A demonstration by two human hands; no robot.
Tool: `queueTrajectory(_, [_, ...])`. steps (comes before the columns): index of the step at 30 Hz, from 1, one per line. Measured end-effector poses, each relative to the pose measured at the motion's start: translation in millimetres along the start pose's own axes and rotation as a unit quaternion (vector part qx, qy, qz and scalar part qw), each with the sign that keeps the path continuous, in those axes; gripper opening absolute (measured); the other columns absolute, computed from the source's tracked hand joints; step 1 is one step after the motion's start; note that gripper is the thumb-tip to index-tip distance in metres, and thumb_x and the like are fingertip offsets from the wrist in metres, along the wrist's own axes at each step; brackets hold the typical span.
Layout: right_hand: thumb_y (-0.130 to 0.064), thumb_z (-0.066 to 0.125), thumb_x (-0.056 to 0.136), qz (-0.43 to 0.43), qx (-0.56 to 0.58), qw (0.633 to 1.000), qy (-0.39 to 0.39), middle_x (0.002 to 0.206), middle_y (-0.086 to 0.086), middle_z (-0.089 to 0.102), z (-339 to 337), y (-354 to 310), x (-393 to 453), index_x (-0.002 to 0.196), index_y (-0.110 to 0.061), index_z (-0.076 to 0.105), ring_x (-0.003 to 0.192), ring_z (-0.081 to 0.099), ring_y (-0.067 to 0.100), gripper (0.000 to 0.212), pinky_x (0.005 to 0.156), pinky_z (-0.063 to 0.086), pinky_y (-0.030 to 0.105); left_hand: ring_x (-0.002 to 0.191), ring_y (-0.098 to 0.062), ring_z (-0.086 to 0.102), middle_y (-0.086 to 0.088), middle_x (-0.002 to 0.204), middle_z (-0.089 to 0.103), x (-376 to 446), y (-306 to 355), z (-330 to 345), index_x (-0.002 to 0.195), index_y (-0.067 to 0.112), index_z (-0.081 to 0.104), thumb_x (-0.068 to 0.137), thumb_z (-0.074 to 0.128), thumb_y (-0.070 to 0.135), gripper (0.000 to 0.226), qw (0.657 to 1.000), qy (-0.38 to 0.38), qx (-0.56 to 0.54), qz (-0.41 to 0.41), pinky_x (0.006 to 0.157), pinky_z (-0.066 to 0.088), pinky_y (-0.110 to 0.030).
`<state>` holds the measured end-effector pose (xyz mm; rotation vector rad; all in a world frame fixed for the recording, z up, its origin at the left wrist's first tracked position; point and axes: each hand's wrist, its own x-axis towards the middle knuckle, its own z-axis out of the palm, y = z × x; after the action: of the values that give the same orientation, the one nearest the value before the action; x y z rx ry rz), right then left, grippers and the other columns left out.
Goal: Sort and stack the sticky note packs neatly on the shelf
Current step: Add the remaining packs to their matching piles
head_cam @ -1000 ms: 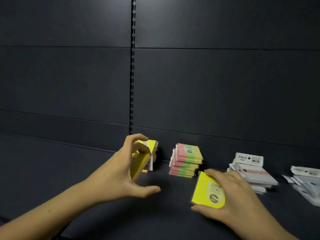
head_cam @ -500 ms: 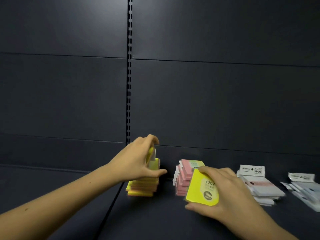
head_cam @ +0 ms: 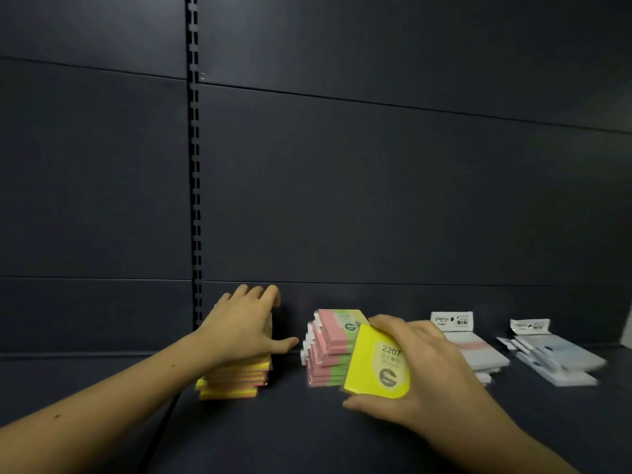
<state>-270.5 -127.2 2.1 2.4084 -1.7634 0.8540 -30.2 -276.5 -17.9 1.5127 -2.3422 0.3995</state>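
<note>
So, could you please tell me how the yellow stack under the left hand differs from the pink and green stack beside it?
The yellow stack shows yellow packs with thin pink edges; the pink and green stack shows packs split into pink and green halves. The left hand rests on the yellow stack, while the pink and green stack is untouched, partly hidden by the yellow pack in the right hand. Both stand on the dark shelf, a little uneven.

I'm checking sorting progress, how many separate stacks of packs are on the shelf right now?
4: a yellow sticky note stack under the left hand, a pink-and-green stack beside it, then two white-packaged piles rightward.
</note>
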Motion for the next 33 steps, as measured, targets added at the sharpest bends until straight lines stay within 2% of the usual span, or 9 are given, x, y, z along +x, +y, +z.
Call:
queueTrajectory(2, [-0.088, 0.055, 0.044, -0.003, 0.000, 1.000, -0.002, 0.123, -0.020, 0.039, 2, -1, 3, 0.134, -0.046, 0.029, 0.105, 0.027, -0.012, 0.103, 0.086, 0.028, -0.002, 0.110, -0.020, 0.047, 0.005, 0.122, 0.055, 2, 1, 1, 0.114, 0.029, 0.038, 0.068, 0.040, 0.084, 0.072, 1.000, -0.027, 0.011, -0.008, 0.093, 0.041, -0.040])
queueTrajectory(5, [-0.074, 0.071, 0.057, -0.007, 0.019, 1.000, -0.008, 0.116, -0.022, 0.035, 5, -5, 11, 0.131, -0.048, 0.029, 0.104, 0.029, -0.015, 0.088, 0.084, 0.027, -0.003, 0.112, -0.020, 0.050, 0.005, 0.125, 0.055, 3, -1, -3, 0.117, 0.029, 0.036, 0.070, 0.032, 0.086, 0.075, 0.998, -0.048, -0.020, -0.021, 0.096, 0.039, -0.043])
queueTrajectory(9, [-0.066, 0.076, 0.062, -0.042, 0.017, 0.999, -0.010, 0.099, -0.027, 0.038, 9, -17, 33, 0.130, -0.039, 0.037, 0.103, 0.030, -0.003, 0.082, 0.086, 0.025, -0.003, 0.102, -0.019, 0.055, 0.004, 0.111, 0.058, 0, -15, -22, 0.110, 0.030, 0.034, 0.080, 0.027, 0.076, 0.055, 0.992, -0.010, -0.125, -0.021, 0.086, 0.044, -0.041])
queueTrajectory(11, [-0.063, 0.078, 0.062, -0.055, 0.024, 0.998, -0.008, 0.097, -0.025, 0.041, 13, -24, 46, 0.130, -0.036, 0.040, 0.103, 0.032, 0.001, 0.083, 0.086, 0.026, -0.002, 0.094, -0.018, 0.055, 0.005, 0.102, 0.057, -6, -25, -38, 0.107, 0.030, 0.035, 0.085, 0.028, 0.069, 0.045, 0.989, 0.020, -0.149, -0.017, 0.079, 0.046, -0.040])
queueTrajectory(15, [-0.063, 0.079, 0.058, -0.088, 0.025, 0.996, -0.004, 0.109, -0.013, 0.047, 24, -38, 78, 0.132, -0.034, 0.042, 0.102, 0.032, 0.001, 0.088, 0.082, 0.031, 0.001, 0.087, -0.016, 0.052, 0.007, 0.096, 0.057, -24, -50, -68, 0.105, 0.028, 0.039, 0.098, 0.029, 0.049, 0.024, 0.987, 0.068, -0.143, -0.032, 0.076, 0.044, -0.039])
queueTrajectory(18, [-0.061, 0.081, 0.059, -0.108, 0.031, 0.994, -0.009, 0.112, -0.009, 0.049, 33, -53, 101, 0.133, -0.033, 0.043, 0.103, 0.037, 0.003, 0.088, 0.080, 0.031, 0.012, 0.077, -0.010, 0.048, 0.011, 0.086, 0.052, -40, -73, -78, 0.099, 0.027, 0.039, 0.099, 0.025, 0.047, 0.024, 0.988, 0.065, -0.127, -0.060, 0.069, 0.039, -0.037])
queueTrajectory(20, [-0.058, 0.082, 0.061, -0.110, 0.042, 0.993, -0.025, 0.114, -0.006, 0.049, 40, -64, 113, 0.133, -0.032, 0.043, 0.103, 0.040, 0.005, 0.086, 0.081, 0.031, 0.016, 0.076, -0.013, 0.049, 0.010, 0.084, 0.051, -51, -88, -79, 0.096, 0.027, 0.038, 0.098, 0.024, 0.048, 0.026, 0.988, 0.061, -0.117, -0.081, 0.069, 0.040, -0.038])
queueTrajectory(28, [-0.061, 0.081, 0.060, -0.122, 0.024, 0.988, -0.093, 0.113, -0.003, 0.050, 81, -97, 148, 0.126, -0.033, 0.048, 0.100, 0.040, 0.010, 0.079, 0.078, 0.030, 0.020, 0.070, -0.007, 0.050, 0.007, 0.076, 0.053, -92, -126, -84, 0.085, 0.031, 0.036, 0.098, 0.023, 0.051, 0.028, 0.982, 0.047, -0.114, -0.140, 0.063, 0.037, -0.033])
queueTrajectory(33, [-0.062, 0.080, 0.061, -0.125, -0.005, 0.986, -0.110, 0.115, -0.003, 0.053, 96, -99, 151, 0.127, -0.031, 0.049, 0.100, 0.040, 0.010, 0.078, 0.077, 0.028, 0.018, 0.071, -0.007, 0.052, 0.007, 0.077, 0.055, -110, -145, -83, 0.078, 0.035, 0.035, 0.097, 0.023, 0.054, 0.029, 0.979, 0.042, -0.123, -0.157, 0.069, 0.044, -0.036])
